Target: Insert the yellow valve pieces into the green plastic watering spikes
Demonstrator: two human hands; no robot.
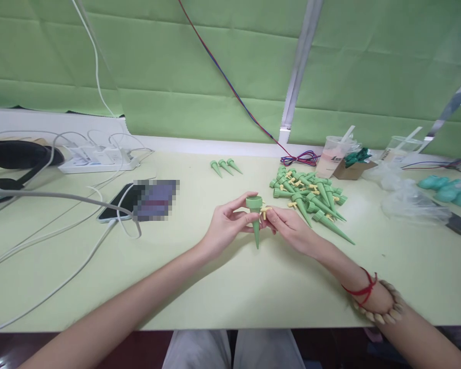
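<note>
My left hand point(225, 225) grips a green cone-shaped plastic spike point(255, 218) upright, its wide cup on top and its tip pointing down just above the table. My right hand point(286, 225) pinches a small yellow valve piece point(266, 210) against the side of that spike, just below the cup. To the right of my hands lies a pile of green spikes with yellow pieces point(309, 197). Three finished-looking green spikes point(225, 166) lie side by side farther back.
A phone point(117, 205) with a cable lies at the left, near a white power strip point(96, 159) and loose white cables. Two plastic cups point(332, 154), a small cardboard box point(353, 166), clear bags point(411, 202) and teal items point(449, 189) sit at the right. A green wall stands behind the pale table point(234, 287).
</note>
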